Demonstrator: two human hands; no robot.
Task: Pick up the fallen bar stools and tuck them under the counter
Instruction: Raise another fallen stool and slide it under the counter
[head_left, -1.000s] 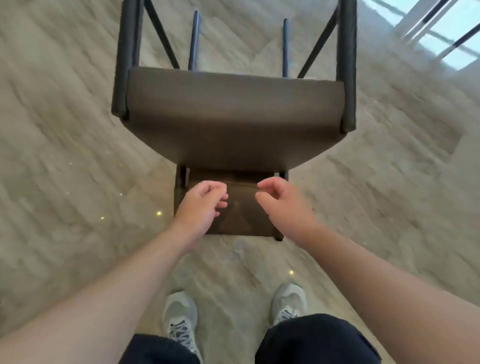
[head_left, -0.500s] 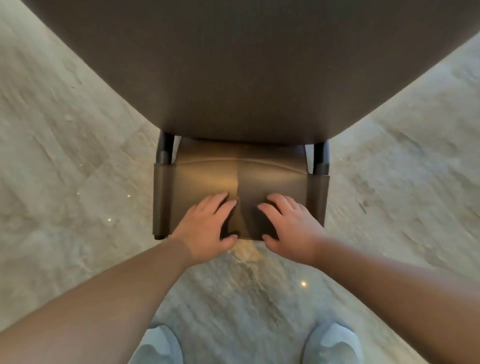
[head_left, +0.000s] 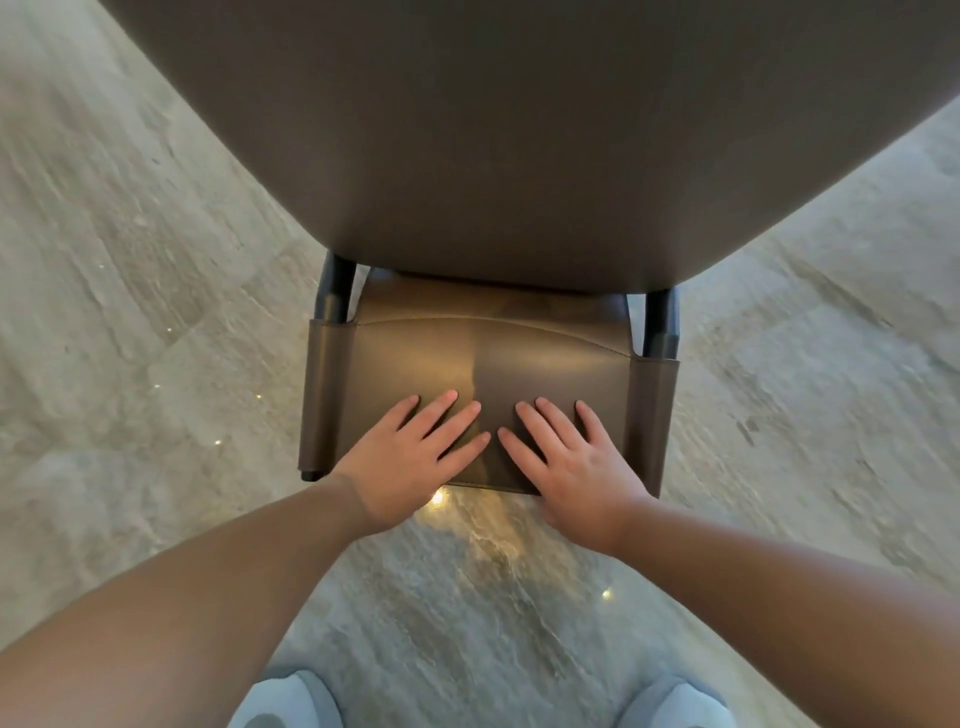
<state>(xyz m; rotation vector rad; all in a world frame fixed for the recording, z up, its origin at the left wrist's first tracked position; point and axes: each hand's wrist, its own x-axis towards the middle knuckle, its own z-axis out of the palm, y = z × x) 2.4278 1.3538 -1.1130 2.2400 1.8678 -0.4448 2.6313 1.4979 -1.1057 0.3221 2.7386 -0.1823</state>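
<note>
**Stool down, hands on the backrest**

The left hand (head_left: 410, 462) lies spread flat on the bar stool (head_left: 519, 156) backrest; the right hand (head_left: 576, 462) likewise. The stool lies on the floor (head_left: 130, 312). It looks heavy and rigid, its leather slick: grip the backrest's edge or frame posts.

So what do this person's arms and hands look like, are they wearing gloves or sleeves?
No gloves and no sleeves: the left hand and right hand are bare, as are both forearms as far as the view shows. No rings, watch or bracelets are visible.
</note>
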